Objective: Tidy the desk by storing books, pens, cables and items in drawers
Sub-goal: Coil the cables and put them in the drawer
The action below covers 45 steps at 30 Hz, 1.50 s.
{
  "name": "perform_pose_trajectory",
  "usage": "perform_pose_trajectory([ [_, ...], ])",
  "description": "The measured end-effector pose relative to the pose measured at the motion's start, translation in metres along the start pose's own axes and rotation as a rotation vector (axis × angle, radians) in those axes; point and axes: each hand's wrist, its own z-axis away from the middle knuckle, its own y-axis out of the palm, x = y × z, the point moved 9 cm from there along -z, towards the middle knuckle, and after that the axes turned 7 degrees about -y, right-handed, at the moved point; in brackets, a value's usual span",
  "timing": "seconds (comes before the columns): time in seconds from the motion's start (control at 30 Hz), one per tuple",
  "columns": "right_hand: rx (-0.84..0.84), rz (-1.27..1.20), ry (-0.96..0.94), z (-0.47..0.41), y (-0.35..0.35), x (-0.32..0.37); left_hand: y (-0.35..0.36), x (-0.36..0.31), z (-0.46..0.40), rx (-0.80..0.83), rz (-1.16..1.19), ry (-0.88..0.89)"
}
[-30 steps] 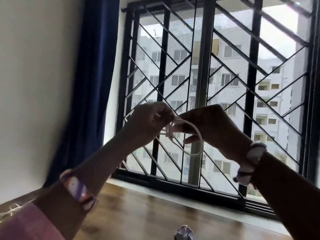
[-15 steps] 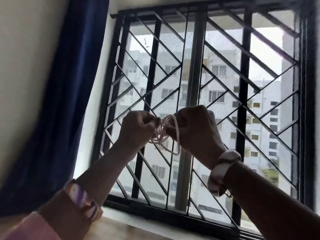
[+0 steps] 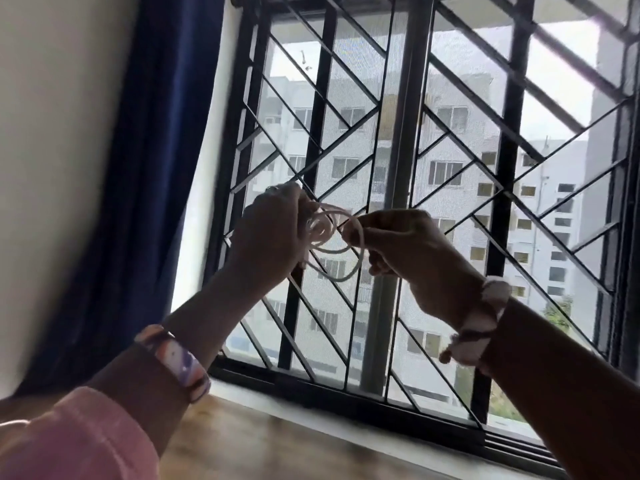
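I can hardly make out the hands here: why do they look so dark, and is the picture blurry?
Head view: bright daylight through the window comes from behind, so the left hand and right hand are in shadow; the white cable between them is slightly smeared; the window bars lean and bow, a wide-angle effect.
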Motion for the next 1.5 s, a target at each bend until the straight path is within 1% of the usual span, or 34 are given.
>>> perform_pose_trajectory([
  [0.1, 0.144, -0.046, 0.021, 0.021, 0.008, 0.005, -0.003, -0.003, 0.016, 0.055, -0.068, 0.042],
  [0.17, 0.223, -0.080, 0.021, 0.034, 0.014, 0.011, -0.007, -0.009, 0.027, 0.083, 0.011, 0.032],
  [0.23, 0.242, -0.180, 0.034, 0.043, 0.017, 0.017, -0.008, -0.012, 0.032, 0.133, 0.184, -0.054],
  [0.3, 0.191, -0.259, 0.032, 0.051, 0.010, 0.025, -0.007, -0.018, 0.039, 0.220, 0.335, -0.145],
  [0.4, 0.149, -0.512, 0.101, 0.065, 0.004, 0.028, -0.009, -0.023, 0.051, 0.316, 0.584, -0.289],
  [0.43, 0.157, -0.572, 0.127, 0.070, 0.004, 0.029, -0.010, -0.025, 0.055, 0.347, 0.703, -0.349],
  [0.5, 0.206, -0.595, 0.151, 0.079, 0.008, 0.031, -0.007, -0.030, 0.063, 0.433, 0.931, -0.454],
  [0.6, 0.244, -0.528, 0.129, 0.088, 0.006, 0.032, 0.006, -0.041, 0.073, 0.556, 1.155, -0.554],
  [0.67, 0.229, -0.428, 0.099, 0.092, -0.003, 0.033, 0.016, -0.047, 0.078, 0.622, 1.231, -0.565],
  [0.77, 0.103, -0.047, -0.028, 0.088, -0.029, 0.039, 0.032, -0.053, 0.081, 0.649, 1.288, -0.583],
  [0.83, 0.066, 0.098, -0.127, 0.081, -0.043, 0.045, 0.041, -0.059, 0.079, 0.681, 1.299, -0.550],
  [0.9, 0.077, 0.181, -0.170, 0.073, -0.052, 0.045, 0.050, -0.065, 0.076, 0.735, 1.289, -0.510],
  [0.93, 0.086, 0.197, -0.164, 0.068, -0.056, 0.042, 0.055, -0.067, 0.073, 0.747, 1.302, -0.518],
  [1.03, 0.110, 0.130, -0.126, 0.052, -0.063, 0.033, 0.069, -0.066, 0.063, 0.781, 1.434, -0.599],
  [1.07, 0.101, 0.168, -0.161, 0.047, -0.066, 0.033, 0.074, -0.064, 0.061, 0.806, 1.498, -0.633],
  [1.1, 0.076, 0.270, -0.221, 0.043, -0.071, 0.034, 0.081, -0.060, 0.060, 0.827, 1.532, -0.679],
  [1.13, 0.040, 0.401, -0.276, 0.040, -0.077, 0.033, 0.090, -0.052, 0.061, 0.834, 1.537, -0.724],
  [1.2, -0.069, 0.627, -0.314, 0.038, -0.093, 0.024, 0.102, -0.034, 0.056, 0.716, 1.475, -0.765],
  [1.27, -0.167, 0.740, -0.301, 0.040, -0.106, 0.008, 0.102, -0.028, 0.052, 0.528, 1.366, -0.707],
  [1.3, -0.204, 0.775, -0.296, 0.042, -0.109, 0.002, 0.101, -0.034, 0.052, 0.489, 1.258, -0.637],
  [1.37, -0.222, 0.793, -0.303, 0.043, -0.108, -0.006, 0.110, -0.055, 0.061, 0.500, 0.988, -0.470],
  [1.4, -0.225, 0.790, -0.327, 0.045, -0.105, -0.007, 0.116, -0.062, 0.068, 0.509, 0.892, -0.435],
  [1.43, -0.222, 0.792, -0.366, 0.046, -0.101, -0.006, 0.122, -0.066, 0.072, 0.514, 0.863, -0.427],
  [1.5, -0.191, 0.785, -0.415, 0.050, -0.097, -0.007, 0.133, -0.069, 0.076, 0.556, 0.939, -0.403],
])
